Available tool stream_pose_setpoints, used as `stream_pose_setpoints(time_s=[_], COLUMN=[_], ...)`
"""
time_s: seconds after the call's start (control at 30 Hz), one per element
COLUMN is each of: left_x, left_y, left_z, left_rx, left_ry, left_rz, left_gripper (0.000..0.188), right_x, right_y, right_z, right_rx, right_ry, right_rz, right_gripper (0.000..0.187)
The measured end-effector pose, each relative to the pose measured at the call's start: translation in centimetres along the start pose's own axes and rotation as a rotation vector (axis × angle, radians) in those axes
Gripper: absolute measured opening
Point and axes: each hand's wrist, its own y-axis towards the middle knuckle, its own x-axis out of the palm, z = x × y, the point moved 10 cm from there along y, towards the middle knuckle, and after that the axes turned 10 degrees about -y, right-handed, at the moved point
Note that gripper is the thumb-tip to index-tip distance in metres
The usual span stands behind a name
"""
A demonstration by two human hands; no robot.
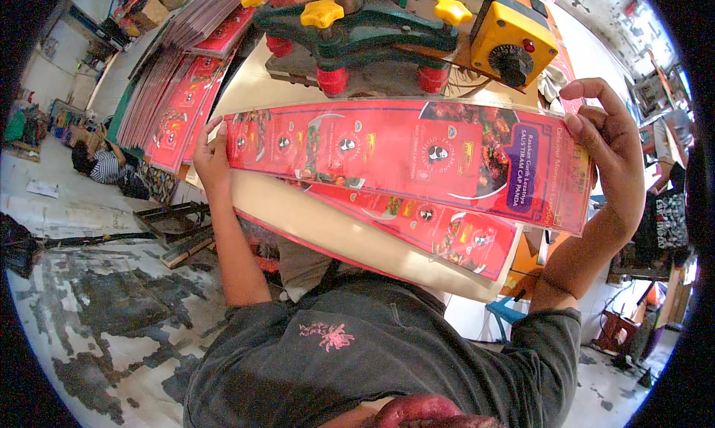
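From where I stand, the person's hands are well apart, the left hand (211, 157) pinching one end of a long red printed strip (402, 156) and the right hand (614, 149) gripping the other, its index finger raised. The strip is stretched above a cream surface (298, 208), over another red strip (480, 242). It looks light, thin and bendy, its glossy face probably slippery and easily creased, so the end edges seem the best hold. Just beyond, a dark green press (387, 35) and yellow control box (514, 39) hem it in; a stack of strips (160, 85) crowds the left.
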Motion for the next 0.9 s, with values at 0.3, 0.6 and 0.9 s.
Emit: stream_pose_setpoints(time_s=[0.3, 0.6, 0.9], left_x=[-0.5, -2.1, -1.2], left_y=[-0.4, -0.4, -1.8], left_z=[1.8, 1.4, 6.6], left_rx=[0.042, 0.087, 0.405], left_ry=[0.08, -0.108, 0.271], left_rz=[0.074, 0.203, 0.3], left_gripper=[0.037, 0.037, 0.034], right_x=[0.3, 0.6, 0.3], right_y=[0.0, -0.4, -0.6], right_z=[-0.5, -0.2, -1.3], right_rx=[-0.035, 0.027, -0.115], right_ry=[-0.08, -0.296, -0.316], right_rz=[-0.134, -0.114, -0.002], right_gripper=[0.028, 0.013, 0.011])
